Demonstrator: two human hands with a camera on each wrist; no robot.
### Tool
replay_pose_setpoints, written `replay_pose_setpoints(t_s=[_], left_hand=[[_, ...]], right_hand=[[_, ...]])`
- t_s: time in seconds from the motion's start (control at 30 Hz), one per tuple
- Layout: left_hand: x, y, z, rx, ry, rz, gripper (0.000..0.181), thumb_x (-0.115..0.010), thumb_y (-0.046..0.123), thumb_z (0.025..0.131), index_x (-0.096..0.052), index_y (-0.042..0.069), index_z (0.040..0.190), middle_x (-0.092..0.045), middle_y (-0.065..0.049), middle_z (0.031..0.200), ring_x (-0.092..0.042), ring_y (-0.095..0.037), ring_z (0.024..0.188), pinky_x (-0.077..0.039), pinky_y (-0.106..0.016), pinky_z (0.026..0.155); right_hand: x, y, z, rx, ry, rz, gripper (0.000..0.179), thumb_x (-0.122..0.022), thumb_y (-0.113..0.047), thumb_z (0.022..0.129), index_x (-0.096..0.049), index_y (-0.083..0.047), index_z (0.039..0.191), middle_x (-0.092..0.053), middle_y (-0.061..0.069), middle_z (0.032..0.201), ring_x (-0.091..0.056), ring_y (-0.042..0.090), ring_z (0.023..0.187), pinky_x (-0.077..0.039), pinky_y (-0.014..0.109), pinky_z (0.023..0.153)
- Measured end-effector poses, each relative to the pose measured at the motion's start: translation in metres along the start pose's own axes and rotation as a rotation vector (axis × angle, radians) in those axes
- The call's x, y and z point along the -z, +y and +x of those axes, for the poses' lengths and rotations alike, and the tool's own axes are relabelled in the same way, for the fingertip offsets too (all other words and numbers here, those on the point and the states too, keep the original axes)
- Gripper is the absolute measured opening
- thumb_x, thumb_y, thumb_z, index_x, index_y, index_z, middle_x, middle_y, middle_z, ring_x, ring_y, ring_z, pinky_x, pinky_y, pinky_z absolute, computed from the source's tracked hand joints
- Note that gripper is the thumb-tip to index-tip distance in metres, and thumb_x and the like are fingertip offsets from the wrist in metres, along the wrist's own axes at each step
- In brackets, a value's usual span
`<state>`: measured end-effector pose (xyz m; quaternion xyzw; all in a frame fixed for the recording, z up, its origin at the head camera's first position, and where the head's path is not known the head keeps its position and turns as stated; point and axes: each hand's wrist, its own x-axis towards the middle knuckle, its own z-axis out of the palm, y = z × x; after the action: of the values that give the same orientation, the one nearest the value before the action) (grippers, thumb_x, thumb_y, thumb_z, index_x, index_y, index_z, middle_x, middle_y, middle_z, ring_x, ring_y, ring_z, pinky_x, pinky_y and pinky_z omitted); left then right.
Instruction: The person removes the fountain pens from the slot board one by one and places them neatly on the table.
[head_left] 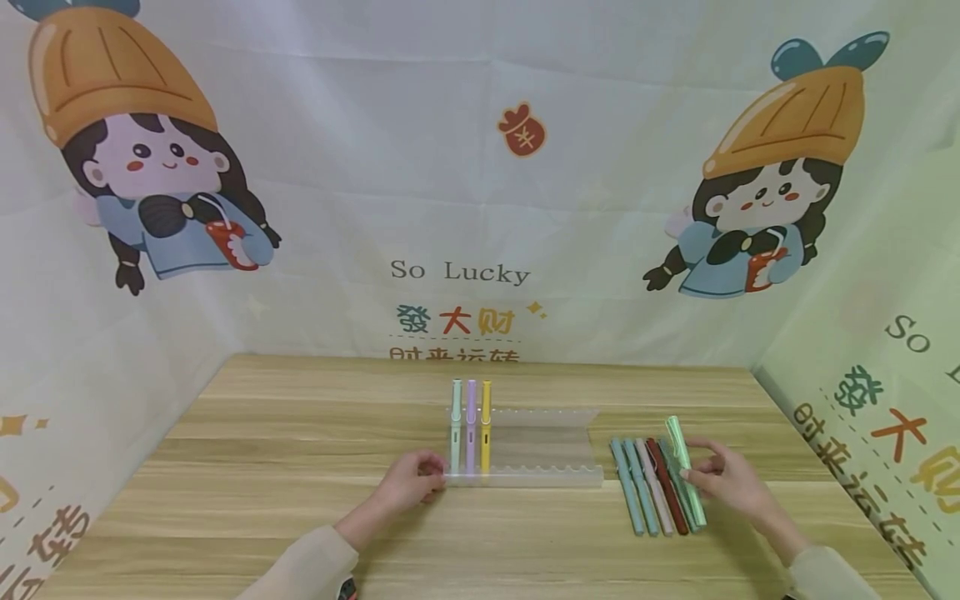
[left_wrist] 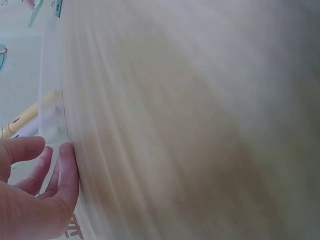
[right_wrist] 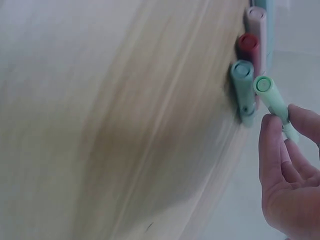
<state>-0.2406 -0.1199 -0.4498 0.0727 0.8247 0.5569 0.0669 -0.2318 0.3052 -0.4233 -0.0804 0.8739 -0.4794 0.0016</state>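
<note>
My right hand pinches a mint green capped pen between thumb and fingers. In the right wrist view that pen is tilted, its round end beside the row of pens. My left hand grips the near left corner of a clear pen rack, thumb and fingertips at its end. Three pens lie side by side in the rack's left part: a pale green pen, a lilac pen and a yellow pen. The rack's scalloped slots to their right hold no pens.
Right of the rack, several capped pens lie in a slanted row on the wooden table: blue pens, a pinkish pen, a dark red pen and a grey-green pen. A printed cloth surrounds the table.
</note>
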Motion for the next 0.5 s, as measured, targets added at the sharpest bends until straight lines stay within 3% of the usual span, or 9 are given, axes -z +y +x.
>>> replay_pose_setpoints(t_s=[0.5], left_hand=[[0.0,0.001,-0.001,0.0,0.008,-0.001,0.015,-0.055,-0.008,0.079,-0.053,-0.011,0.093,-0.053,-0.01,0.076,-0.051,-0.018,0.064,-0.049,-0.032,0.056]], right_hand=[[0.009,0.017,-0.004,-0.074,-0.05,-0.145,0.043,-0.059,0.001,0.077,-0.043,0.014,0.114,-0.058,0.008,0.072,-0.054,0.02,0.058,-0.048,0.028,0.051]])
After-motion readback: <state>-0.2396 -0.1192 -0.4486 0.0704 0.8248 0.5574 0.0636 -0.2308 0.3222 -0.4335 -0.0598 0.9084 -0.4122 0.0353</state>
